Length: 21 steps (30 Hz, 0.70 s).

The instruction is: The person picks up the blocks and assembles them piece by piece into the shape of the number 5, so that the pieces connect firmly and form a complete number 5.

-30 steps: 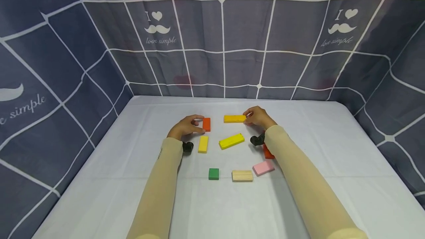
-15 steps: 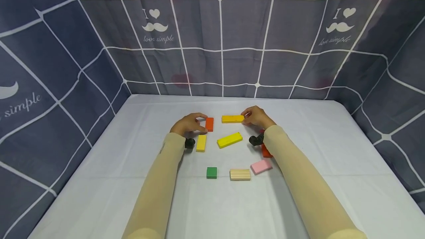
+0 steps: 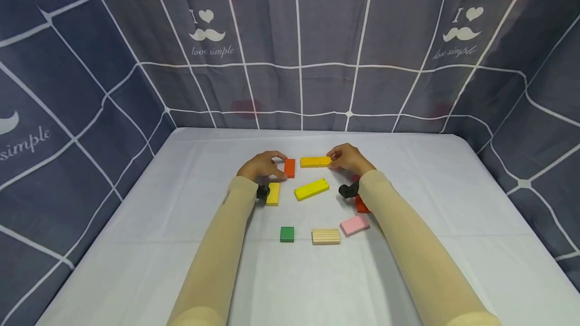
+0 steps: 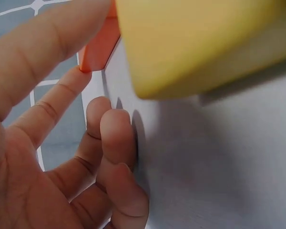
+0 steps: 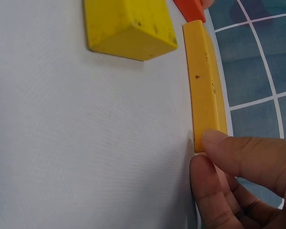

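Observation:
My left hand (image 3: pixel 264 165) pinches an orange-red block (image 3: pixel 289 168) by its near and far ends, between thumb and index finger. In the left wrist view the other fingers curl loosely beside the cloth. My right hand (image 3: pixel 350 158) holds the right end of a long orange-yellow block (image 5: pixel 202 86) between thumb and fingers. That block lies flat, a narrow gap to the right of the orange-red one. In front of them a bright yellow block (image 3: pixel 311 189) lies at a slant. A shorter yellow block (image 3: pixel 273 194) sits just beside my left wrist.
Nearer on the white cloth (image 3: pixel 272 280) lie a green square block (image 3: pixel 287 234), a ridged wooden block (image 3: pixel 325 236) and a pink block (image 3: pixel 355 225). A red block (image 3: pixel 361 205) is partly hidden by my right sleeve. A grey checked curtain (image 3: pixel 326 89) rises behind the table.
My left hand has slid the orange-red block to the right, narrowing the gap to the orange-yellow block. My right hand keeps its hold there. The head view has shifted slightly.

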{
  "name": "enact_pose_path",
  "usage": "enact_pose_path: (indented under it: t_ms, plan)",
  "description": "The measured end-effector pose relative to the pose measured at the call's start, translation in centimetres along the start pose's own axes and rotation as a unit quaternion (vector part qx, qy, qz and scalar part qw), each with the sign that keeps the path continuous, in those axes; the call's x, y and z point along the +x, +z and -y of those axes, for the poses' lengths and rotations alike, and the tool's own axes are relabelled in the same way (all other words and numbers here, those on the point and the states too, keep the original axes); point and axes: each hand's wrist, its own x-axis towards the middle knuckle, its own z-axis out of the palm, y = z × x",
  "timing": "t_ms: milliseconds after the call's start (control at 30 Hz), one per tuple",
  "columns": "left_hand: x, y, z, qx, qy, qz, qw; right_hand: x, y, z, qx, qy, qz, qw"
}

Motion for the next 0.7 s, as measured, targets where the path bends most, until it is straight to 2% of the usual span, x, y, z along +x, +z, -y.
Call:
enact_pose_path:
  t_ms: [367, 700]
  plan:
    - [0.8, 0.0, -0.8, 0.008, -0.027, 0.01, 0.9996, 0.0, 0.2, 0.1, 0.003, 0.002, 0.0, 1.0]
    - [0.6, -0.1, -2.0, 0.048, -0.03, 0.009, 0.9984, 0.2, 0.2, 0.0, 0.011, 0.009, 0.006, 0.9999]
